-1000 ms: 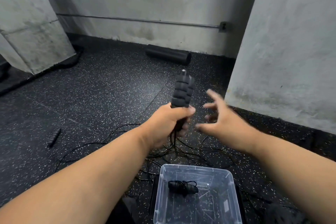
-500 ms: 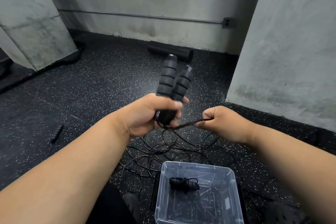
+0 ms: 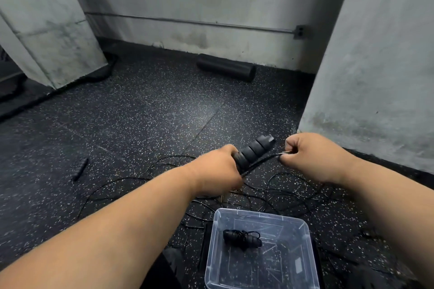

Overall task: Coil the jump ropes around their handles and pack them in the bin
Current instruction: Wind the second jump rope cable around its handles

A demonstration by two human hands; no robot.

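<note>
On the speckled floor (image 3: 152,110), a loose handle (image 3: 79,168) lies far left. The left hand (image 3: 216,169) grips the ribbed handles (image 3: 254,150); the right hand (image 3: 312,159) pinches limp, light rope (image 3: 260,164), best held taut near them. One bundle (image 3: 242,238) sits in the bin (image 3: 212,237).

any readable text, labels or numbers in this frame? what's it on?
None readable.
Clear bin: a small pale label patch low on its right wall, too blurred to read.
Foam handles in the left hand: no print visible.
Coiled rope in the bin: no markings visible.
</note>
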